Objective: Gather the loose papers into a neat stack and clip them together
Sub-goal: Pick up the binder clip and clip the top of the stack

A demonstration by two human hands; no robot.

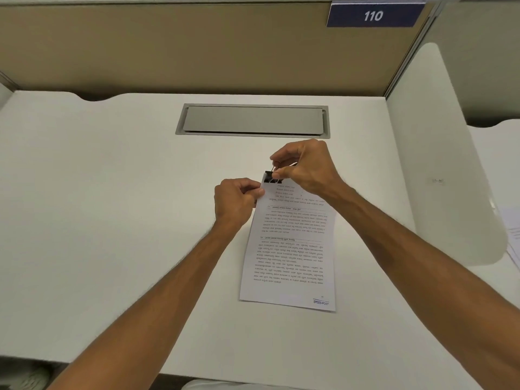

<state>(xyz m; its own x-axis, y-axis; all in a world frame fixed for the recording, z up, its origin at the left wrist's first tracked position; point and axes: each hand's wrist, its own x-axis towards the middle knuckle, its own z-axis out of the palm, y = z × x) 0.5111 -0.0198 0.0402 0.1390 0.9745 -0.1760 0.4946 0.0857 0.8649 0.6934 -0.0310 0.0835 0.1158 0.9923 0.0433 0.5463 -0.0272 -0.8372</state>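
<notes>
A stack of printed white papers (pixel 289 254) lies on the white desk (pixel 112 220), its top edge pointing away from me. A black binder clip (pixel 272 178) sits on the stack's top left corner. My right hand (pixel 305 167) pinches the clip's wire handles between thumb and fingers. My left hand (pixel 236 199) grips the stack's left edge just below the clip, fingers closed on the paper. How many sheets the stack holds cannot be told.
A grey cable-tray lid (pixel 253 119) is set into the desk beyond the hands. A tan partition (pixel 197 46) with a blue "110" sign (pixel 374 15) closes the back. A white side divider (pixel 450 164) stands at right, with more papers (pixel 513 235) behind it.
</notes>
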